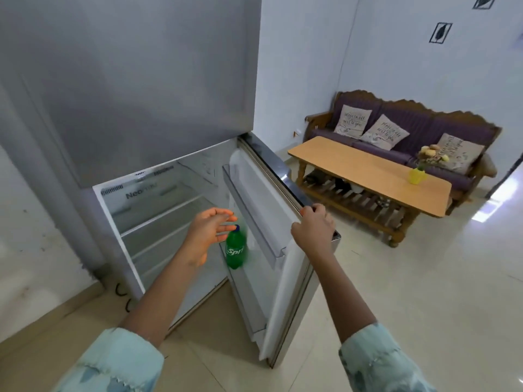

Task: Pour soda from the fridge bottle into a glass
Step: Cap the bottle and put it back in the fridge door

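Bottle: we see the green soda bottle (235, 250) standing upright in the lower door shelf (249, 281) of the open fridge (141, 80), blue cap on.
Left hand: our left hand (208, 236) reaches in with fingers spread wide and nearly straight, just beside the cap. It holds nothing, and we cannot tell whether a fingertip touches the bottle.
Right hand: our right hand (314, 226) grips the top edge of the door (291, 292), fingers curled over it, keeping it open.
Done: the fridge is open and the bottle found.
Left: we judge nearly everything remains, namely gripping the bottle, lifting it out, shutting the door, uncapping and pouring.
Glass: none shows in view, so one has yet to be found.
Progress: early, as we judge it, at the reach before the first grasp.
Room: well apart to the right stands a wooden counter (353, 165) with a yellow vase (416, 175) on it, and a purple sofa (410, 123) behind.
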